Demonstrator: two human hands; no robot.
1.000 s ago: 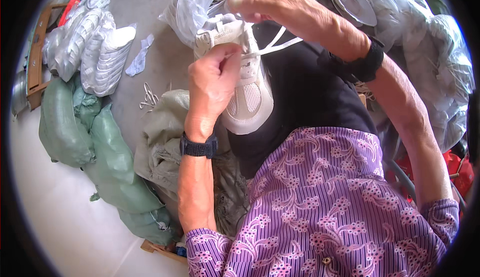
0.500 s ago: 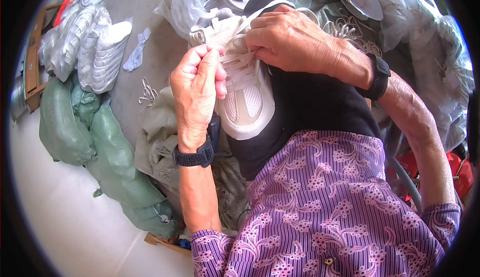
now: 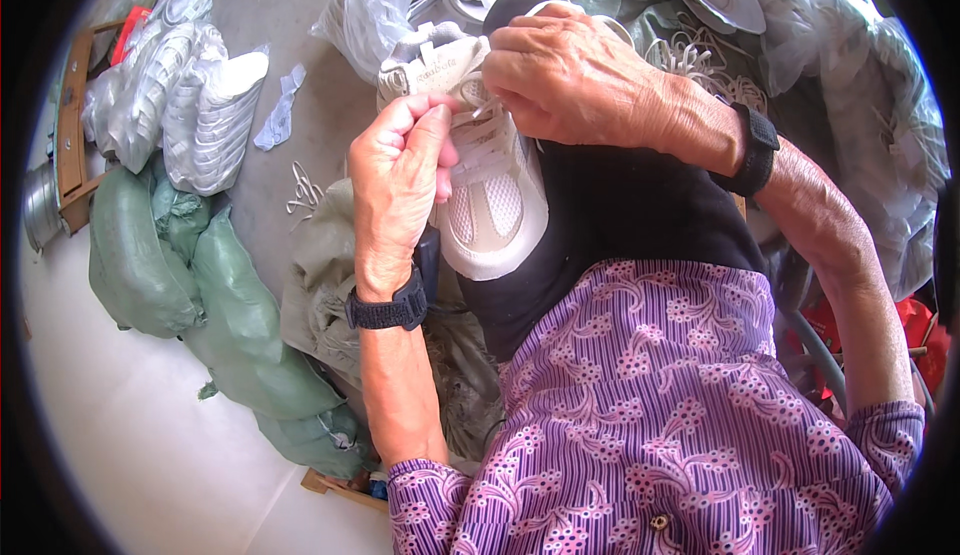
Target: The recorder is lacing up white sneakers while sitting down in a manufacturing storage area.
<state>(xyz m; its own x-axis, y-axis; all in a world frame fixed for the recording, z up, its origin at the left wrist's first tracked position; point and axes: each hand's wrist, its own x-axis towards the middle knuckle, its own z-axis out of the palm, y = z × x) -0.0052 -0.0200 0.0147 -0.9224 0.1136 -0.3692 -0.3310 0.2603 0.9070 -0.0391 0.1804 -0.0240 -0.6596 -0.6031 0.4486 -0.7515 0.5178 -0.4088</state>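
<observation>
A white-and-beige sneaker (image 3: 493,210) rests on my dark-trousered thigh, its mesh toe pointing back at me. Across its tongue run pale shoelaces (image 3: 490,145), threaded through the eyelets. At the shoe's left side, my left hand (image 3: 400,170) pinches thumb and forefinger together on what looks like a lace by the upper eyelets. My right hand (image 3: 570,75) is curled over the shoe's right upper edge, closed on the lace; its fingertips are partly hidden beneath the knuckles. Both hands meet near the top of the lacing.
Plastic-wrapped stacks of white soles (image 3: 210,120) stand at the far left beside a wooden frame (image 3: 75,125). Green sacks (image 3: 245,325) lie along the left. Loose white laces (image 3: 690,55) and clear plastic bags (image 3: 850,95) are at the right. A grey-beige sack (image 3: 325,280) sits by my left forearm.
My right hand has shifted slightly left and down, closer to my left hand. My left fingertips have moved a little right. The sneaker stays nearly in place.
</observation>
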